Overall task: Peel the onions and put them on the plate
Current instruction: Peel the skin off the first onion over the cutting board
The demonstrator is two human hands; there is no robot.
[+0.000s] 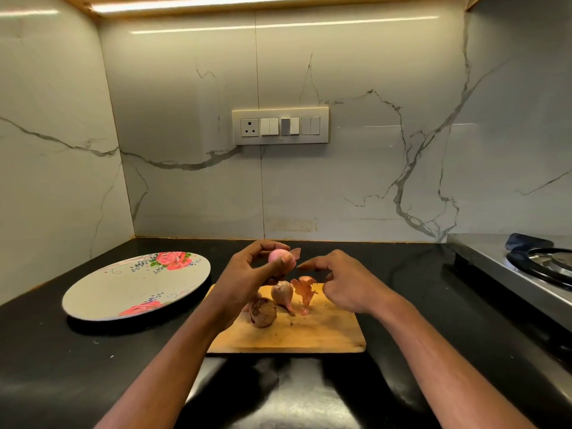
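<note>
Pink smooth round onion (276, 256) in left hand (247, 275) grip; skin flake seemingly attached.

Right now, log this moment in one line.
left hand: holds peeled onion | right hand: open | plate: no onions | board: two unpeeled

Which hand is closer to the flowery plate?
Left. The left hand, holding a peeled onion, is just right of the plate. The right hand is farther right, over the cutting board.

Warm strip light (247, 6) at 12 o'clock; glare streaks on wall (340, 181), sheen on counter (294, 397). Soft overall; wide-angle bending at edges.
</note>
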